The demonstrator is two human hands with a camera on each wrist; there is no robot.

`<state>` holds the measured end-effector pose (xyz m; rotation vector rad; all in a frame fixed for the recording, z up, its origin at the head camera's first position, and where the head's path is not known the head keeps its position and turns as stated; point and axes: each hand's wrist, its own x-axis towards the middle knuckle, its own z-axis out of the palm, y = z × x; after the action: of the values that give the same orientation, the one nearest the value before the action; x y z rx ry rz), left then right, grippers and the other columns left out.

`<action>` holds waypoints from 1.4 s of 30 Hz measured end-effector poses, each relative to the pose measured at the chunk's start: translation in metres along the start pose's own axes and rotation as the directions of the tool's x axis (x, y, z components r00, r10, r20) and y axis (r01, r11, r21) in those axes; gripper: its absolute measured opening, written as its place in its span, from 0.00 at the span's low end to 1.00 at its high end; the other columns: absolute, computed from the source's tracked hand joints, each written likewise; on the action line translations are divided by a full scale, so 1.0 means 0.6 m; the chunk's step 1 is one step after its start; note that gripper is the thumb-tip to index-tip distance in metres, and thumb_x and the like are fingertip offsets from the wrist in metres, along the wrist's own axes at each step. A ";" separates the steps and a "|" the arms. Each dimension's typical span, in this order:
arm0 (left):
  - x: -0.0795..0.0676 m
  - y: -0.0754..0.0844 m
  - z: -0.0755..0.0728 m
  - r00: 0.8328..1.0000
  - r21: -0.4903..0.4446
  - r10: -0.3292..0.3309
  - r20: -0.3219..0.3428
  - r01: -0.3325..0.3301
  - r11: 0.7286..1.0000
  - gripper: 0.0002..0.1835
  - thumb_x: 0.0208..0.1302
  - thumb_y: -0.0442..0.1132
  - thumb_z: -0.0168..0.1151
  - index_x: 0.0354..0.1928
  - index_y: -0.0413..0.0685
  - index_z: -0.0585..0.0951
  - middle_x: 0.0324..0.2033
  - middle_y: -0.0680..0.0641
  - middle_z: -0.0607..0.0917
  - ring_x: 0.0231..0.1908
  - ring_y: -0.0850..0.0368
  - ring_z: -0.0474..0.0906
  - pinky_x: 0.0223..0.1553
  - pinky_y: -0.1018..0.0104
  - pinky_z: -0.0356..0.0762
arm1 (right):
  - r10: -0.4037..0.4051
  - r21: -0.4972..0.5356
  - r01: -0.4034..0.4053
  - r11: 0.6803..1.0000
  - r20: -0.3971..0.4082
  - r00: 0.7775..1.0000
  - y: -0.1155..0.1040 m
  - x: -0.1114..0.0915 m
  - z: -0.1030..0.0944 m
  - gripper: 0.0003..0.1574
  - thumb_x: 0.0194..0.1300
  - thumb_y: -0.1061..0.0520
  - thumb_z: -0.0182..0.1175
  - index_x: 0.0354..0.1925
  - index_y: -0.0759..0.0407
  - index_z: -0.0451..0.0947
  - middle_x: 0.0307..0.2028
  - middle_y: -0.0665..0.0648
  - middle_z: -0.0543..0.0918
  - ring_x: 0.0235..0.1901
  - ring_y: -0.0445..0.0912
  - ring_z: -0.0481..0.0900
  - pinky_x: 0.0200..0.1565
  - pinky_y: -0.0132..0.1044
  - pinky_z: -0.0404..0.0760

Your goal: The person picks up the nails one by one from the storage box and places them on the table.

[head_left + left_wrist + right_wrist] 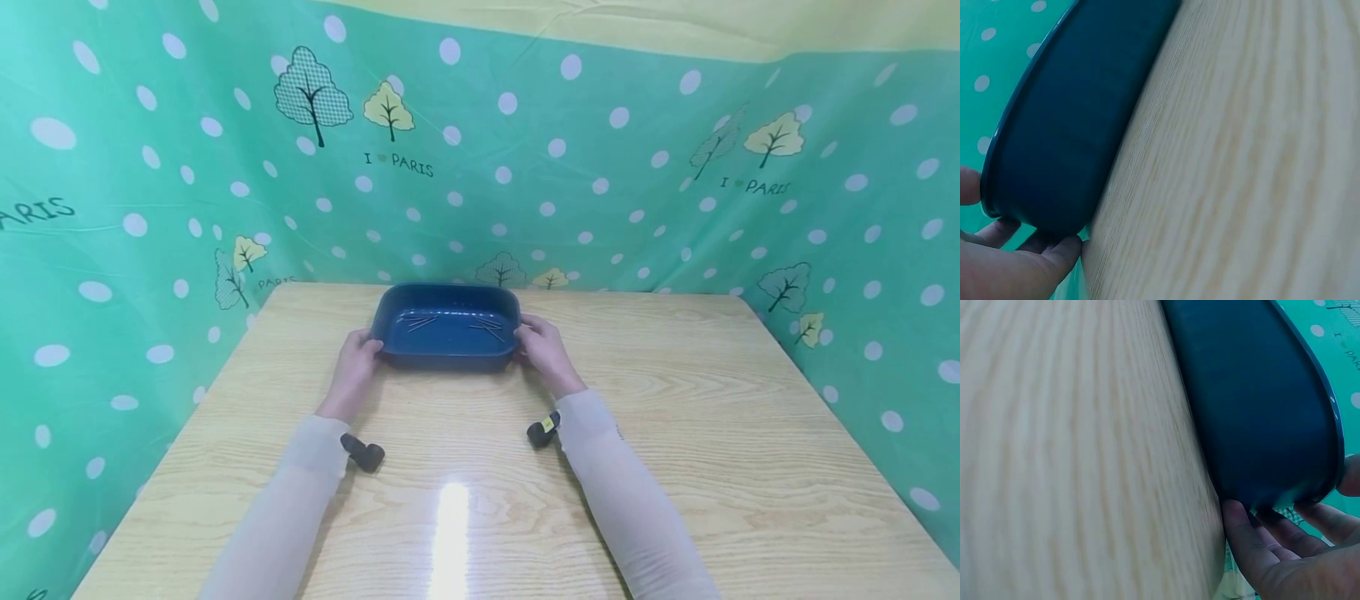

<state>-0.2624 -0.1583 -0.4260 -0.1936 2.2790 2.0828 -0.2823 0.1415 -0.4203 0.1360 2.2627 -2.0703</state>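
Observation:
A dark blue rectangular plastic basin [448, 363] with rounded corners stands near the back of the table. Several thin metal pieces, too small to identify, lie inside in two loose groups, one at the left [422, 322] and one at the right [487, 327]. My left hand [356, 371] grips the basin's left end, thumb at the rim and fingers against the outer wall [1079, 119]. At the opposite end, my right hand [547, 350] holds it the same way. In the right wrist view its fingertips [1235, 515] touch the wall low down, close to the tabletop.
The light wood-grain table [675, 433] reaches back to a green dotted cloth [555, 175] that hangs behind and along both sides. A bright light reflection [452, 533] shows on the front of the tabletop. Small black devices are strapped at both wrists.

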 end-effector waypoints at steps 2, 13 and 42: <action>0.000 0.000 0.001 1.000 -0.003 0.001 0.000 -0.001 1.000 0.24 0.66 0.37 0.40 0.61 0.35 0.56 0.62 0.39 0.60 0.63 0.49 0.55 0.63 0.60 0.59 | 0.001 -0.002 -0.001 1.000 0.005 1.000 0.000 0.000 -0.001 0.27 0.63 0.60 0.46 0.60 0.62 0.64 0.54 0.64 0.71 0.49 0.56 0.74 0.47 0.44 0.78; 0.003 -0.005 0.007 1.000 -0.033 0.013 -0.011 -0.013 0.999 0.22 0.65 0.35 0.41 0.59 0.33 0.58 0.60 0.39 0.61 0.62 0.50 0.57 0.62 0.60 0.59 | 0.002 0.004 -0.002 1.000 -0.004 1.000 0.002 0.000 -0.005 0.27 0.62 0.59 0.46 0.60 0.63 0.64 0.53 0.65 0.71 0.48 0.57 0.73 0.49 0.47 0.76; 0.005 -0.008 0.019 1.000 -0.016 0.003 -0.005 -0.003 1.000 0.22 0.63 0.37 0.42 0.58 0.36 0.59 0.60 0.40 0.62 0.62 0.50 0.57 0.62 0.60 0.61 | -0.014 -0.021 0.013 1.000 -0.034 0.999 0.006 0.001 -0.017 0.26 0.61 0.59 0.45 0.58 0.62 0.66 0.51 0.63 0.73 0.46 0.53 0.77 0.47 0.43 0.78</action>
<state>-0.2651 -0.1474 -0.4323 -0.1956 2.2670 2.1053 -0.2823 0.1518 -0.4231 0.1559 2.3098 -2.0662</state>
